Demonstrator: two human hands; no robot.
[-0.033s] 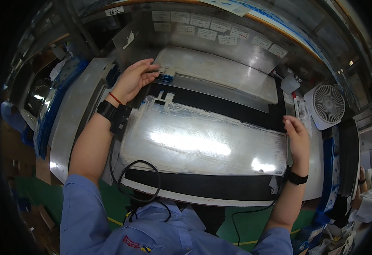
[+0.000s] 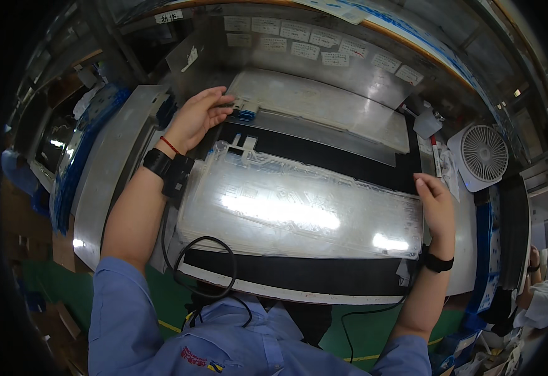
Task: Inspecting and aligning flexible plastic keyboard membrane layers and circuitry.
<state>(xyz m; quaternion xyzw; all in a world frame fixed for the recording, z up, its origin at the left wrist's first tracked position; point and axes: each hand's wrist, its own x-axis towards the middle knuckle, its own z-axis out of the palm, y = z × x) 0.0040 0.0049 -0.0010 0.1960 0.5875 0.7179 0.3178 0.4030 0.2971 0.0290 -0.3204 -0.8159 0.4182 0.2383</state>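
Note:
In front of me a large flat, translucent pale panel (image 2: 274,182) with raised outlines lies on a black mat (image 2: 299,269). My left hand (image 2: 195,119) is raised past its far left corner, fingers stretched and apart, nothing visible in them. The fingertips are nearest to a small blue piece (image 2: 244,115) at the left end of a second pale panel (image 2: 318,103), which lies farther back. Beside the front panel's right edge is my right hand (image 2: 435,200), its fingers loosely bent with nothing visible in them. Whether it touches the edge I cannot tell.
A white fan (image 2: 482,150) stands at the right, near a white bottle (image 2: 427,122). Black cable (image 2: 235,269) loops over the bench's front edge. A metal back wall (image 2: 211,56) carries paper labels. Another person's arm (image 2: 532,276) shows at the far right.
My right hand has shifted very slightly left and down beside the panel's right edge. The left hand and both panels look the same.

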